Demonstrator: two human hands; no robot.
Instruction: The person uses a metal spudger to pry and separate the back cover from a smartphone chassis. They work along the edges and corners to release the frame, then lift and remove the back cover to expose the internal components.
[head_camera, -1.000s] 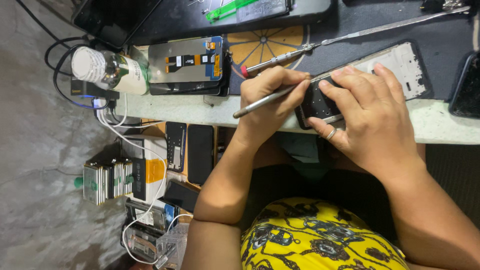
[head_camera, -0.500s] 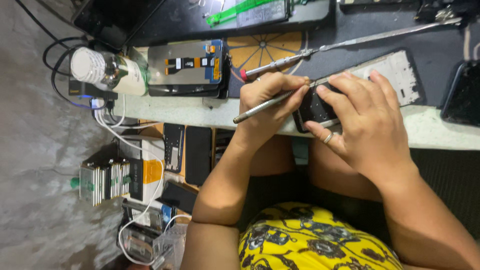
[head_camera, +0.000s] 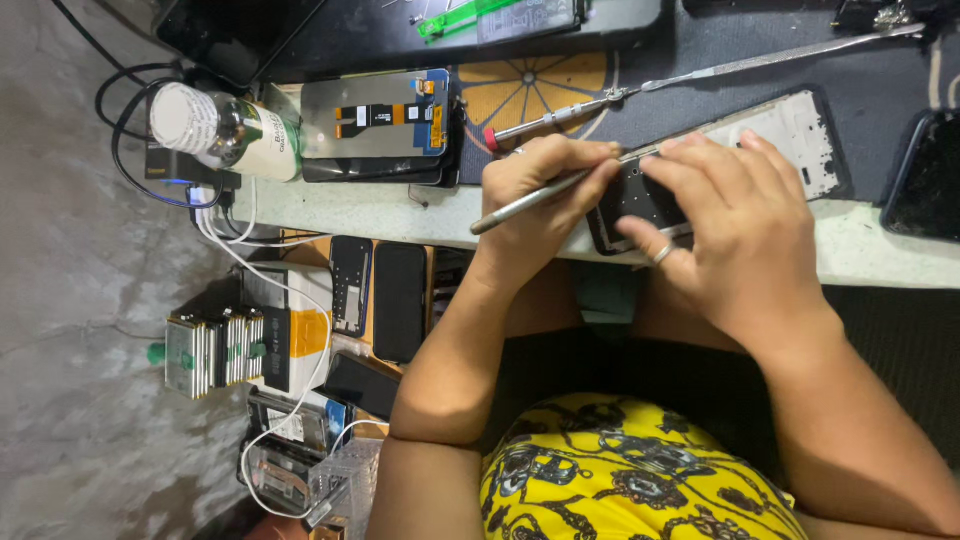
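The bench (head_camera: 400, 212) runs across the upper half of the frame, its pale edge facing us and a dark mat (head_camera: 700, 50) covering its top. On it, right of centre, lies the phone frame (head_camera: 790, 125), a long pale chassis whose dark lower end (head_camera: 630, 200) sits under our 2 hands. Our right hand (head_camera: 740, 230), a ring on 1 finger, is spread flat and presses that dark end down against the bench edge. Our left hand (head_camera: 540, 190) is clenched around a slim metal tool (head_camera: 520, 200), its tip meeting the frame just beside the right fingertips.

Upper left of centre we see a display panel (head_camera: 385, 125) lying back-up, a bottle (head_camera: 225, 130) on its side beside it, and a red-tipped screwdriver (head_camera: 550, 118) near the left hand.

We judge the risks to be these: the tool could skid off the frame and jab the right fingers, so close is its tip; and because the dark end overhangs the bench edge, hard pressure could tip or flex it.
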